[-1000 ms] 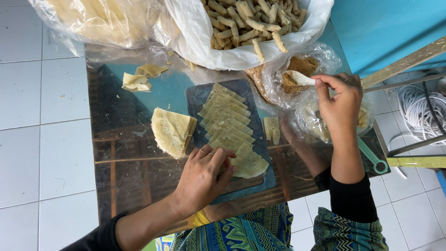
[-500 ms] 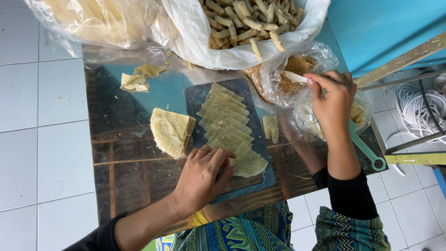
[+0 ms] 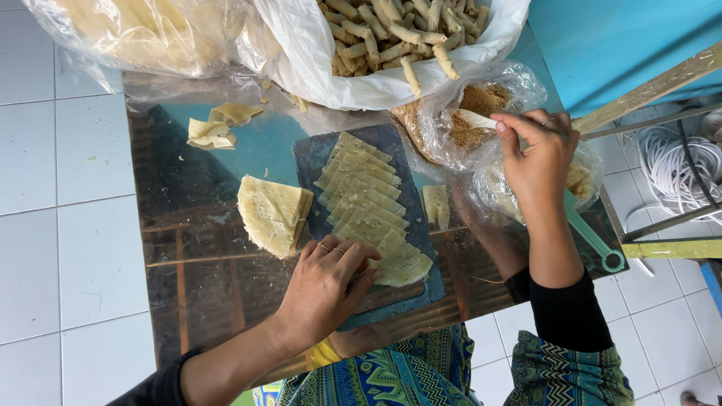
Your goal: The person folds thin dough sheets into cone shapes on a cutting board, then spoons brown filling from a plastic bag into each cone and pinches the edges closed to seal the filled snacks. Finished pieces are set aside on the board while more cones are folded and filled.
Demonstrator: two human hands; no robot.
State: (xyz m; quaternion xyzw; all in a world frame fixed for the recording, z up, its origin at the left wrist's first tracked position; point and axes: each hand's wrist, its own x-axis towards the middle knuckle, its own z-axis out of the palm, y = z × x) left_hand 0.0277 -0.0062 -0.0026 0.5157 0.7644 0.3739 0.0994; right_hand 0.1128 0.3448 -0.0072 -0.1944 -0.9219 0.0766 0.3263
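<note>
Spoon (image 3: 475, 118) in right hand (image 3: 538, 162), pointing left into crumb bag (image 3: 470, 113)

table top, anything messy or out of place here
A few torn wrapper scraps lie crumpled near the table's far left, away from the neat row of wrappers on the board. Small crumbs dot the top near the white bag. Nothing looks spilled or damaged.

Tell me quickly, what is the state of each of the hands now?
Left hand: open, fingers resting on the row of wrappers.
Right hand: closed on a white spoon in the filling bag.
</note>
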